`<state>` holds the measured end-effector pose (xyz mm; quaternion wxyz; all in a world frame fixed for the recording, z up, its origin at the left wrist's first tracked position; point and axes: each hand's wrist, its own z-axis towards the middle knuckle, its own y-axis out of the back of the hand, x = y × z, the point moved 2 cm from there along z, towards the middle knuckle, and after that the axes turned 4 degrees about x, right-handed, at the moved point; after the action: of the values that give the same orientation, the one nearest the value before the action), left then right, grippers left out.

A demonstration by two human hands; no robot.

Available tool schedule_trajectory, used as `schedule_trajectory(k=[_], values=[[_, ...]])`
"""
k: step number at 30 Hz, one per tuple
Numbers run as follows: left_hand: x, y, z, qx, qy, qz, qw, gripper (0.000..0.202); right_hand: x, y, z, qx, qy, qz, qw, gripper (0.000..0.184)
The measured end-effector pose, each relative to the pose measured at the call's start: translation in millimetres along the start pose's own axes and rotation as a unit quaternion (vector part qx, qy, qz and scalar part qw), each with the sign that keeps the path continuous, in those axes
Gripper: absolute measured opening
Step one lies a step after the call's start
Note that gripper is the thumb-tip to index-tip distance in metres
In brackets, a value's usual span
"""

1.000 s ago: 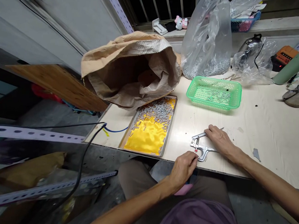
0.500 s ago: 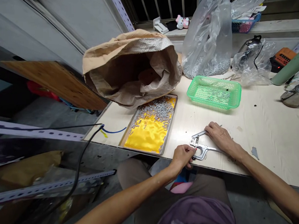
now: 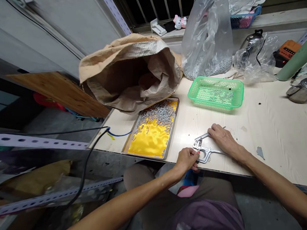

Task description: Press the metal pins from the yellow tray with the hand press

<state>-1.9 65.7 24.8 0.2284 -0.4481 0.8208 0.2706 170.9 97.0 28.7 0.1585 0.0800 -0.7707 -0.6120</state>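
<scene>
Silver hand press pliers with a C-shaped jaw and a small spring lie on the table near its front edge. My right hand is closed over the upper handle; the lower handle runs beneath the palm. At the jaw's open side, the fingers of my left hand are pinched together. A small red and dark bit shows by those fingertips, too small to name. To the left, a shallow tray holds a yellow satin cloth with many small metal pins heaped on its far half.
Behind the tray a large brown paper sack gapes open. A green plastic basket holds some pins. Farther back stand a clear bag of metal pieces and a kettle. A metal jug stands at right. A black cable hangs left.
The whole view has shifted slightly as the head moved. My hands keep nearly the same hold at the pliers, and the spread of the handles looks much the same.
</scene>
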Motion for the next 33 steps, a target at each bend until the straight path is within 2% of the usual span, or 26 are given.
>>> schedule_trajectory(k=[8, 14, 16, 20, 23, 27, 30, 31, 33], values=[[0, 3.0, -3, 0.009, 0.015, 0.062, 0.998, 0.016, 1, 1, -5, 0.016, -0.012, -0.021, 1.0, 0.014], [8, 3.4, -2, 0.012, -0.004, 0.052, 0.999, 0.015, -2, -1, -19, -0.049, -0.021, -0.066, 0.996, 0.021], [9, 3.9, -1, 0.015, -0.008, 0.053, 0.998, 0.015, -4, -3, -28, -0.078, -0.001, -0.06, 0.995, 0.036], [8, 4.5, -3, 0.024, -0.008, 0.068, 0.997, 0.015, -9, -12, -44, -0.104, 0.059, -0.033, 0.992, 0.078], [6, 4.3, -4, 0.022, -0.005, 0.083, 0.996, 0.014, -12, -19, -51, -0.101, 0.083, -0.027, 0.991, 0.089], [5, 4.1, -5, 0.013, -0.003, 0.1, 0.995, 0.012, -11, -22, -54, -0.103, 0.074, -0.004, 0.992, 0.083], [5, 5.8, -8, 0.021, 0.012, 0.144, 0.989, 0.013, -8, -23, -55, -0.095, 0.067, 0.032, 0.993, 0.069], [5, 6.7, -10, 0.018, -0.003, 0.179, 0.984, 0.013, -6, -23, -56, -0.089, 0.067, 0.046, 0.993, 0.063], [3, 8.0, -14, -0.022, -0.096, 0.278, 0.956, 0.013, -3, -23, -56, -0.081, 0.068, 0.07, 0.992, 0.053]])
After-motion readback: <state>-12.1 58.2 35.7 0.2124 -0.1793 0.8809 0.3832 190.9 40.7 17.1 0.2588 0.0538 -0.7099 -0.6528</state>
